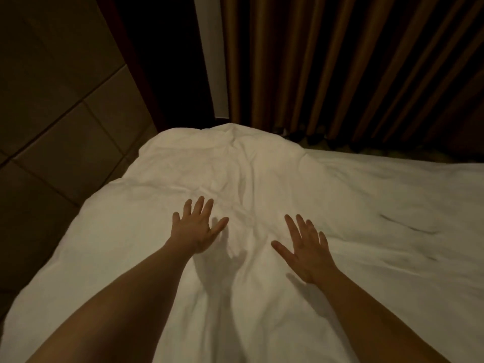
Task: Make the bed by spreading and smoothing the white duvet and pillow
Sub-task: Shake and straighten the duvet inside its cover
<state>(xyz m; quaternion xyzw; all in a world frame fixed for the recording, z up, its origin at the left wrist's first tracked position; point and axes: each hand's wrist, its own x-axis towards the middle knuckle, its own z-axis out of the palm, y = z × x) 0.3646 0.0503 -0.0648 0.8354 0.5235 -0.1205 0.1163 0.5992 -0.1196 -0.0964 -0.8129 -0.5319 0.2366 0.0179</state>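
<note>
The white duvet [248, 179] covers the bed and fills the lower part of the view, with wrinkles running through its middle and a rumpled far corner. My left hand [195, 227] lies palm down on the duvet, fingers spread and straight. My right hand [305, 248] is also flat with spread fingers, palm down, a short way to the right. A creased ridge of fabric runs between the two hands. No pillow is in view.
A tiled floor [57, 132] lies along the bed's left side. Brown pleated curtains [353, 64] hang beyond the far edge, with a pale strip of wall [212, 56] and a dark gap to their left.
</note>
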